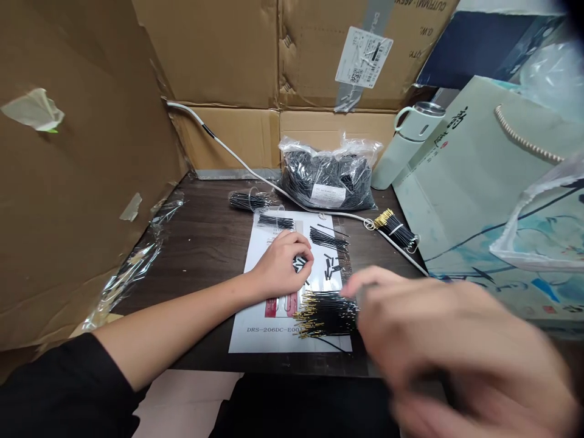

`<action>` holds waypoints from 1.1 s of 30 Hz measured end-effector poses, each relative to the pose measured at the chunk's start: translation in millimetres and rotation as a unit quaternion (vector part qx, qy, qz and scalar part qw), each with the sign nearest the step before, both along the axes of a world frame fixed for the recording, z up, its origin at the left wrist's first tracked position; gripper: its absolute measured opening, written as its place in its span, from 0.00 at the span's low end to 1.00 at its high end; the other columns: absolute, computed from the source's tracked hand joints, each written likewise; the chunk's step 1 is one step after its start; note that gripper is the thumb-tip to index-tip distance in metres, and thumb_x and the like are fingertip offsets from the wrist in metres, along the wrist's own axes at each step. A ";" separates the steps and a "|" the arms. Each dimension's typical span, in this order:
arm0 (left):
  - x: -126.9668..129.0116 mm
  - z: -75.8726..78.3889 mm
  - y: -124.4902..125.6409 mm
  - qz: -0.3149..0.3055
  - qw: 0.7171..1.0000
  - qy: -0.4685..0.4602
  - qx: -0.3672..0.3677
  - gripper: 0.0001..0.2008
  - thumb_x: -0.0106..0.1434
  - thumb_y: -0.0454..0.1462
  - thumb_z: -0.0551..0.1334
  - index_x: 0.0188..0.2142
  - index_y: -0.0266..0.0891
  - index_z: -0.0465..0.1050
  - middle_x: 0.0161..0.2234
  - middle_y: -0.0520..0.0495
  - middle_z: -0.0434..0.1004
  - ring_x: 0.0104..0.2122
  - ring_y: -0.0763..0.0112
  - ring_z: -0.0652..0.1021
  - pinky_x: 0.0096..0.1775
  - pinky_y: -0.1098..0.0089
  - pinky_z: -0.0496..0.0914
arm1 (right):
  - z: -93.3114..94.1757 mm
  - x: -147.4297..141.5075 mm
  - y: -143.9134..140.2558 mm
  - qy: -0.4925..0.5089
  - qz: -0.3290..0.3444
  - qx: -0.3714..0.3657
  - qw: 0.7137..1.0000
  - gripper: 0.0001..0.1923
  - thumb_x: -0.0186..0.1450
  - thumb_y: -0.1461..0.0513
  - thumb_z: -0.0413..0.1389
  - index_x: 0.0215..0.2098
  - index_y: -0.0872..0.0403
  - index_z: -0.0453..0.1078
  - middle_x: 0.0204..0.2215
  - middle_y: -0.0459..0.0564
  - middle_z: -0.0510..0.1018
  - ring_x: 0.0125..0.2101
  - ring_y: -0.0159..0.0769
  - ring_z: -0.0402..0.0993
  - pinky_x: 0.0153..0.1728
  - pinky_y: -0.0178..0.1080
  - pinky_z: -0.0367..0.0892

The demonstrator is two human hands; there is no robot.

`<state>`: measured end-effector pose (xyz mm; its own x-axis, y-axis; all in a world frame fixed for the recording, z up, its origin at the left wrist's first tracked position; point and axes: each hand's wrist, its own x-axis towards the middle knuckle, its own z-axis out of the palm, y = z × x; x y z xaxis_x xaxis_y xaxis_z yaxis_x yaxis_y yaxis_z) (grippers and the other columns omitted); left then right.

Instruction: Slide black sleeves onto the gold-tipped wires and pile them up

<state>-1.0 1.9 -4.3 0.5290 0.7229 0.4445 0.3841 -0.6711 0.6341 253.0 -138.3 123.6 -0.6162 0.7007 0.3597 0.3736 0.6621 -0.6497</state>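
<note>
My left hand (280, 267) rests on the white printed paper sheet (255, 331) that lies on the dark wood-grain counter (205, 243), its fingers curled together and pinching a few short black wire pieces (300, 263) against the sheet. My right hand (451, 353) is close to the camera and blurred; I cannot tell whether it is spread or closed, though its fingers reach toward the bundle of thin black wires with gold-coloured tips (326, 314) lying at the sheet's lower right. More short black pieces (333, 266) lie scattered just beside my left hand, with a loose row of black wires (328, 238) above them. At the back of the counter sits a clear plastic bag packed with black wires (326, 176), a pale green lidded flask (406, 146) to its right. A white cable (237, 159) crosses the counter.
</note>
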 end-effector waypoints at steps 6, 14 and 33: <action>-0.6 1.1 -0.3 -0.020 0.999 0.031 0.006 0.04 0.66 0.30 0.66 0.36 0.41 0.78 0.44 0.44 0.82 0.47 0.57 0.79 0.54 0.53 0.72 | -42.5 -21.4 76.2 -0.161 -0.033 -0.074 0.984 0.08 0.74 0.67 0.59 0.37 0.50 0.73 0.30 0.47 0.78 0.30 0.39 0.74 0.33 0.42 0.67; -0.6 0.4 -2.2 -0.022 0.999 0.044 0.005 0.03 0.68 0.32 0.66 0.37 0.40 0.79 0.46 0.44 0.81 0.48 0.57 0.79 0.55 0.52 0.70 | -74.3 -19.9 78.1 -0.235 -0.032 -0.080 0.968 0.05 0.75 0.68 0.58 0.41 0.52 0.72 0.39 0.51 0.80 0.35 0.38 0.75 0.37 0.40 0.65; 2.1 0.5 1.5 0.010 0.979 -0.143 -0.145 0.05 0.73 0.38 0.69 0.46 0.39 0.82 0.39 0.46 0.86 0.38 0.67 0.83 0.43 0.65 0.78 | -77.4 -3.1 92.5 0.057 -0.170 -0.065 0.982 0.07 0.78 0.59 0.59 0.51 0.49 0.78 0.39 0.48 0.86 0.37 0.38 0.82 0.42 0.41 0.74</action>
